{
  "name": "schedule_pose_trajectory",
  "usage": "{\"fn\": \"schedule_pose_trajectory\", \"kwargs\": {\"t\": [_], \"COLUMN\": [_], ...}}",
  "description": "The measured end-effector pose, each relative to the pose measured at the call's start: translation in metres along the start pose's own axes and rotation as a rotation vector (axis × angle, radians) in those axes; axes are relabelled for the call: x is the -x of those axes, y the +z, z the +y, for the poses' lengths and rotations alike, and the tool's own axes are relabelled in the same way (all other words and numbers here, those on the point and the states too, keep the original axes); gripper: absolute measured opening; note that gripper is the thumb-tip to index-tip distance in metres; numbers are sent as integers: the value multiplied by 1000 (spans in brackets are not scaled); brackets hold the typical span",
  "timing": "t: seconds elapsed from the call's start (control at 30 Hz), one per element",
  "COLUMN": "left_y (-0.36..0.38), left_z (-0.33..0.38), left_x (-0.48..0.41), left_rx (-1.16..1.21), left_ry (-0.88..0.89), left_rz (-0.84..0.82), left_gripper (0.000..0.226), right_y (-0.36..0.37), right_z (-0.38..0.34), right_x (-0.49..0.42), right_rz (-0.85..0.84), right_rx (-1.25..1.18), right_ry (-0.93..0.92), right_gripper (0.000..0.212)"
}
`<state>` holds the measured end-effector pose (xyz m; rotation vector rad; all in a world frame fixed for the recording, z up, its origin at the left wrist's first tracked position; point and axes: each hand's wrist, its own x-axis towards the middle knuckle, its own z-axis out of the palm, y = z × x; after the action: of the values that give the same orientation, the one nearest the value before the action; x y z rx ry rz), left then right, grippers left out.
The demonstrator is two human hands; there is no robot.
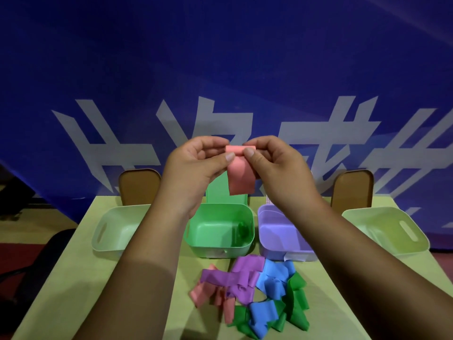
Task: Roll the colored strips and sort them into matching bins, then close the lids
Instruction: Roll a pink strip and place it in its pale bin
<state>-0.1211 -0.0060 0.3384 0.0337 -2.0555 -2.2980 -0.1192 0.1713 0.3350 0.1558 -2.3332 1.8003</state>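
A: desk (pixel 73 278) carries four open bins in a row; green bin (pixel 215 250) and purple bin (pixel 269 241) in the middle, pale ones at the ends; loose strip pile (pixel 252 293) in front of them.
B: step in hand?
A: rolling; left hand (pixel 196 168) and right hand (pixel 277 165) hold a pink strip (pixel 240 177) raised over the green bin; fingers (pixel 262 143) of both pinch its top edge, first turn curled, tail hanging.
B: keep turns tight, edges square (soft stuff, probably springs open); can't tell which pale bin takes pink.
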Motion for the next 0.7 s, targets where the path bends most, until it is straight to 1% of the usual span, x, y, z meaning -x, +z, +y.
{"fn": "schedule_pose_trajectory", "kwargs": {"t": [0.27, 0.4, 0.5, 0.6, 0.7], "left_y": [6, 10, 10, 12, 13], "left_z": [0, 0, -2, -5, -7], "left_x": [5, 8, 8, 6, 4], "left_rx": [131, 175, 167, 113, 87], "left_ry": [-93, -139, -157, -156, -158], "left_rz": [-11, -24, -46, -52, -32], "left_gripper": [26, 24, 27, 33, 29], "right_y": [2, 1, 1, 0, -3], "right_z": [6, 10, 10, 12, 13], "right_x": [4, 7, 9, 11, 12], "right_rz": [24, 23, 17, 36, 41], "right_rx": [-2, 60, 43, -5, 7], "right_ry": [-33, -62, -72, -45, -27], "right_gripper": [6, 9, 12, 9, 10]}}
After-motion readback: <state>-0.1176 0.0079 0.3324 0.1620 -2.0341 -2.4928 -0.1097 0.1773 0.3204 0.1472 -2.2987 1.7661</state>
